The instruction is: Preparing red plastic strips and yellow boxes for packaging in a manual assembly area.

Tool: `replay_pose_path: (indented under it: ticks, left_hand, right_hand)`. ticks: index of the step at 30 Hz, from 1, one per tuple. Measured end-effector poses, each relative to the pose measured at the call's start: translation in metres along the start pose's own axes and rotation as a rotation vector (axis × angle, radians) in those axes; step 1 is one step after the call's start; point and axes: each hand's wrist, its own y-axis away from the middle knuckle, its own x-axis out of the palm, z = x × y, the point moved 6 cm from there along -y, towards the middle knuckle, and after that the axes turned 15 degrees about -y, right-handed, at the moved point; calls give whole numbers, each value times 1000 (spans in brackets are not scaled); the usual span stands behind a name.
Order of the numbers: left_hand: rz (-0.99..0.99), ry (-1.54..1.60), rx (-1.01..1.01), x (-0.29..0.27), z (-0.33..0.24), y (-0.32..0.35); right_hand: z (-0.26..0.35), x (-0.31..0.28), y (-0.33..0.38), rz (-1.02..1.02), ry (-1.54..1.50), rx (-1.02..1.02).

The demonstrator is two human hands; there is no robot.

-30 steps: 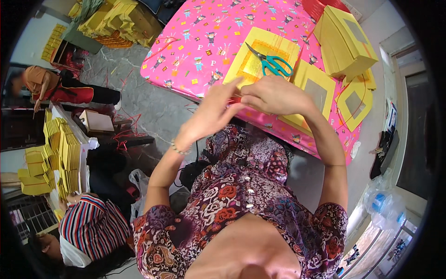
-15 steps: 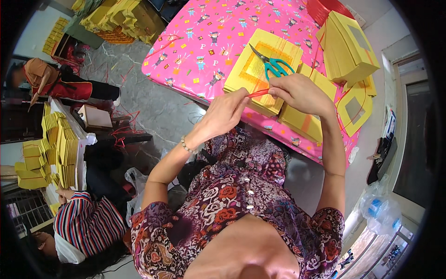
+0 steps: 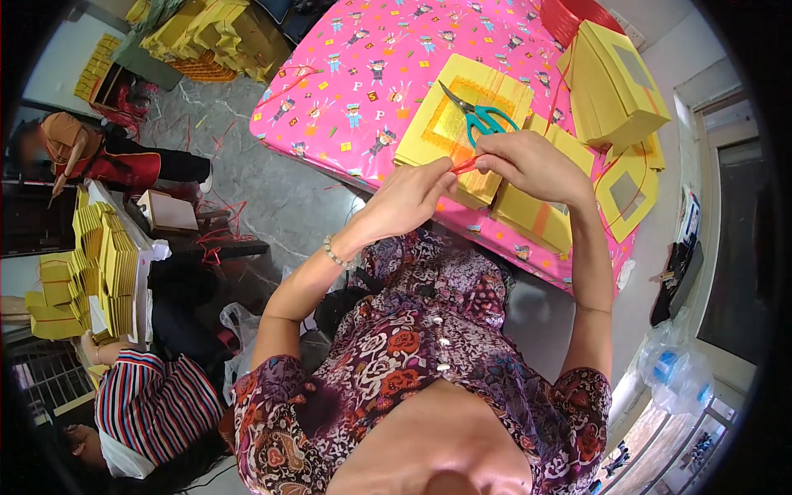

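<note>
1. Head view: teal-handled scissors (image 3: 470, 109) lie on a yellow stack (image 3: 417, 144), atop a pink table cover (image 3: 330, 115).
2. Nearer the person than the scissors, a red strand (image 3: 467, 165) spans the small gap between the hands.
3. Left hand (image 3: 408, 194), left of and nearer than the scissors, pinches the strand.
4. Right hand (image 3: 535, 162), beside the scissors' handles, pinches it too; contact with the handles cannot be told.

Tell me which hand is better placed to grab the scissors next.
Probably the right hand: it looks closer to the teal-handled scissors, while the left hand is farther off. Both hold the red string, though.
</note>
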Motion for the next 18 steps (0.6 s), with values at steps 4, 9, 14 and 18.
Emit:
replay_pose_path:
  ticks: [4, 9, 14, 18]
  left_hand:
    - [247, 311, -94, 6, -2, -4]
    - [320, 729, -99, 22, 5, -5]
    - [164, 783, -176, 5, 8, -2]
    - [21, 770, -162, -2, 7, -6]
  right_hand:
    - [8, 7, -2, -54, 8, -19]
    - [22, 6, -5, 3, -18, -28]
    - [3, -19, 5, -208, -72, -66]
    - [-9, -16, 4, -466, -222, -8]
